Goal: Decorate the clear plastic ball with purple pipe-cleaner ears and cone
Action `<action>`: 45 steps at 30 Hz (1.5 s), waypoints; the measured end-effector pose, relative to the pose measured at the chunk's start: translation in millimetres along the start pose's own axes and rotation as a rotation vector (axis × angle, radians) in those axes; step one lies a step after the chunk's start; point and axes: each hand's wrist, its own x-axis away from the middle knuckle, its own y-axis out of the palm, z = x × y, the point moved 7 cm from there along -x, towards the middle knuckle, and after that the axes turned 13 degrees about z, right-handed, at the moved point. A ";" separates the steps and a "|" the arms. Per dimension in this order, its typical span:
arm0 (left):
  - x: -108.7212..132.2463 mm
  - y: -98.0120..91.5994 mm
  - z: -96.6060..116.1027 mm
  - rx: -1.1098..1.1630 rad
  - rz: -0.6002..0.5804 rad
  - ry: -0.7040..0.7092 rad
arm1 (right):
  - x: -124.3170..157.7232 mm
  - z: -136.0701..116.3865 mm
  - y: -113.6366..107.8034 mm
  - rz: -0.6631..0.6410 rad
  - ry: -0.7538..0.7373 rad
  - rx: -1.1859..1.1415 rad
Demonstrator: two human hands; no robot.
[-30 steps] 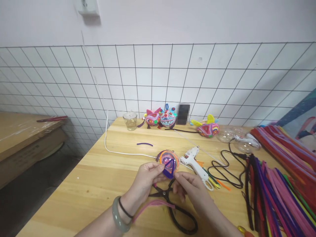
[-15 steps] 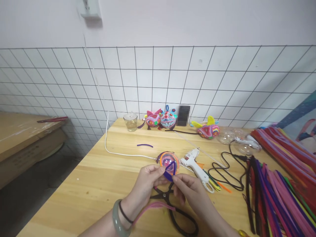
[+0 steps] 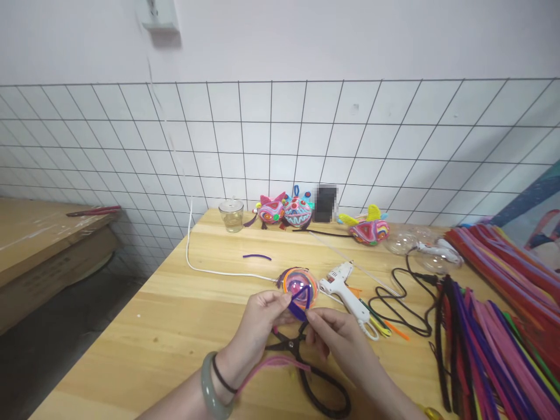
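Pinching a fuzzy purple wire (image 3: 301, 302) with left hand (image 3: 261, 318) and right hand (image 3: 335, 335), low in the frame's middle. Bent into a pointy loop, tip up, touching a round stripy ball (image 3: 292, 281) over the wooden worktop (image 3: 175, 303).

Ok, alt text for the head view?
The left hand and right hand pinch a bent purple pipe cleaner against a round multicoloured disc over a wooden table. Black scissors lie beneath them, a white glue gun alongside.
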 end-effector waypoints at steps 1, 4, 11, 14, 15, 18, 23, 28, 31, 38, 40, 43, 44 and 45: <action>0.2 0.5 0.3 0.008 -0.005 -0.001 | -0.3 -0.8 0.1 -0.007 0.005 -0.017; 1.2 0.7 1.6 0.026 -0.001 -0.001 | -0.7 -2.6 1.1 -0.021 -0.002 -0.056; 2.0 0.3 2.1 0.019 0.020 -0.008 | -0.2 -4.0 -3.1 0.098 -0.039 -0.071; 1.7 2.7 -0.3 0.018 -0.005 -0.033 | -1.3 -4.8 -4.9 0.113 -0.039 -0.077; 1.7 3.4 -0.9 0.013 -0.014 -0.038 | -1.9 -4.7 -5.2 0.110 -0.032 -0.082; 1.6 4.4 -1.8 -0.014 -0.033 -0.040 | -4.2 -4.4 -6.4 0.095 -0.009 -0.097; 0.6 2.9 1.4 -0.031 -0.044 -0.012 | -7.0 -3.8 -8.8 0.083 0.003 -0.098; -3.9 -0.5 0.5 -0.070 -0.008 0.019 | -6.3 -3.5 -8.9 0.082 0.008 -0.101; -5.6 -0.3 -0.9 -0.063 -0.019 0.035 | -5.3 -5.3 -8.6 0.078 0.019 -0.110; -7.1 -1.3 -7.1 -0.048 -0.036 -0.032 | -6.6 3.1 -7.8 0.051 0.088 -0.183; -6.8 -0.2 -7.3 -0.057 -0.046 -0.025 | -7.7 6.9 -7.2 0.046 0.103 -0.203; -5.7 0.2 -7.1 -0.077 -0.034 -0.023 | -9.3 9.4 -6.6 0.042 0.115 -0.221; -5.4 0.1 -6.8 -0.092 -0.027 -0.022 | -9.6 9.2 -6.7 0.043 0.113 -0.222; -5.1 0.2 -6.3 -0.116 -0.026 -0.015 | -9.8 8.7 -7.1 0.045 0.110 -0.220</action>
